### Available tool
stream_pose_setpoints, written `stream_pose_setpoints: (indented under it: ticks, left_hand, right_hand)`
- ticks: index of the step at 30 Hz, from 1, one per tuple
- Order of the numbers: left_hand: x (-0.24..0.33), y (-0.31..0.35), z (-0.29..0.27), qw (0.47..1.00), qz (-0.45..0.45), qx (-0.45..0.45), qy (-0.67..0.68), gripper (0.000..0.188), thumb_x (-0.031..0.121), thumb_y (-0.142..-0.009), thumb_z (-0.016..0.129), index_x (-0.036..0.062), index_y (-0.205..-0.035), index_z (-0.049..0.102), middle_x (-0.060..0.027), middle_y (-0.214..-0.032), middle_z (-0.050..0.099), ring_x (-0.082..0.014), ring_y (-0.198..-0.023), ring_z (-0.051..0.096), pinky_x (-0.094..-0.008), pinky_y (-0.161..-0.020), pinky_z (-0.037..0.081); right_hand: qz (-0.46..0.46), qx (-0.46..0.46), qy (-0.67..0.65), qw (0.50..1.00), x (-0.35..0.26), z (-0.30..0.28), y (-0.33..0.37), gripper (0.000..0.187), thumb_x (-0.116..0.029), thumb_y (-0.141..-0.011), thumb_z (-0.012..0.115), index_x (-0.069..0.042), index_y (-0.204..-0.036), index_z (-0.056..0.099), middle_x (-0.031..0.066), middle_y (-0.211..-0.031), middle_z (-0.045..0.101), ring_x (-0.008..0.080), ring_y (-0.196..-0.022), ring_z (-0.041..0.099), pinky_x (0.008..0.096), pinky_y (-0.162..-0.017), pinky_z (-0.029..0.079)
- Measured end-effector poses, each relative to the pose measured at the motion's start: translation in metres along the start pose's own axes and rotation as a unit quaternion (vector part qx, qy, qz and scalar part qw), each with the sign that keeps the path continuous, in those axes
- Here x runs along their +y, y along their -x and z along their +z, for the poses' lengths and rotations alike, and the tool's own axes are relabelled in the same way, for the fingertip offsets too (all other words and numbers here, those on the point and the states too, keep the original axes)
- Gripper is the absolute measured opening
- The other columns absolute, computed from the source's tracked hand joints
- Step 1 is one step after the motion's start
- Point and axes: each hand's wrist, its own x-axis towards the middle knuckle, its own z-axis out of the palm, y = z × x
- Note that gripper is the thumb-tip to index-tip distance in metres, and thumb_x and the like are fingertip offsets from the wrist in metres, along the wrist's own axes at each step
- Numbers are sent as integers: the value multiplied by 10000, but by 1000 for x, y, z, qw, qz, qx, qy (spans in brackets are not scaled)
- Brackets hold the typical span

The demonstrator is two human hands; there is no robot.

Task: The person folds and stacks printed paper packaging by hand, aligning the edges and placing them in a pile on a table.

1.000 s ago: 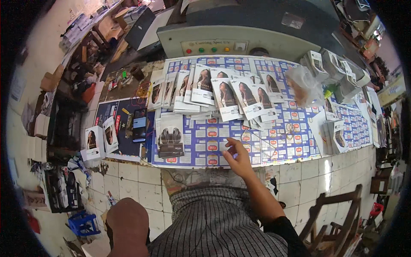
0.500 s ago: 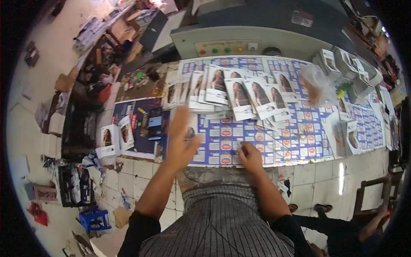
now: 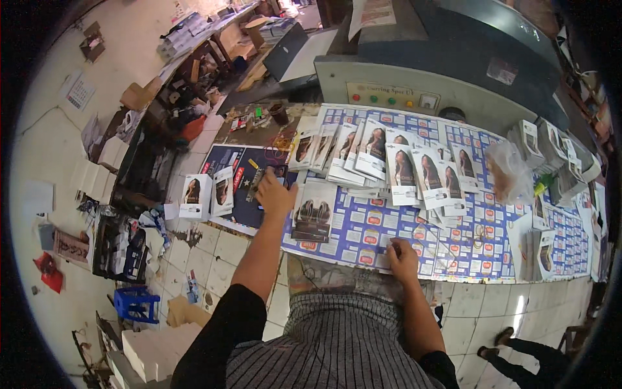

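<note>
My left hand (image 3: 275,194) reaches over a dark phone (image 3: 281,170) on the dark blue printed sheet (image 3: 233,207). Its fingers are stretched out and cover most of the phone; whether they press on it I cannot see. A flat card with a dark picture (image 3: 314,212) lies just right of that hand. Loosely curled, my right hand (image 3: 403,260) rests near the front edge of a blue-and-white printed sheet (image 3: 353,254), with nothing visible in it. Beyond the hands spread overlapping white cartons printed with a long-haired figure (image 3: 398,172).
Two more cartons (image 3: 206,196) stand at the left. A clear plastic bag (image 3: 508,172) and stacked cartons (image 3: 551,146) are at the right. Behind the table rises a grey machine with coloured buttons (image 3: 392,97). A person's legs (image 3: 525,360) show at the lower right.
My left hand has gone from above the picture card to the phone, uncovering the card. The whole view has shifted, with the table now lower and further right. The right hand stays by the front edge.
</note>
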Motion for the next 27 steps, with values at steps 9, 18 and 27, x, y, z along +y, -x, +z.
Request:
stream_pose_setpoints:
  ticks: [9,18,27]
  left_hand:
    - [-4,-42,2,986,-93,-99,-99,1081,511,-793,709,99,-1580,93,-234,-1541,339,-393,-1414,344,-533,-1128,254]
    - [-2,-45,3,988,-110,-80,-79,1055,488,-768,724,113,-1564,141,-238,-1508,376,-386,-1393,369,-525,-1120,260]
    - [-11,-47,9,991,-98,-73,-60,1094,516,-746,744,137,-1573,136,-234,-1527,340,-387,-1424,313,-553,-1138,213]
  right_hand:
    - [-44,19,8,999,4,1,3,207,-218,-885,686,-57,-1016,680,135,-831,681,268,-697,684,362,-621,532]
    - [-49,32,11,998,1,2,4,181,-194,-884,687,-44,-984,670,145,-770,654,270,-653,649,371,-595,502]
    - [-42,26,-12,999,-2,3,5,182,-168,-865,692,-35,-989,687,137,-854,671,266,-696,681,359,-625,534]
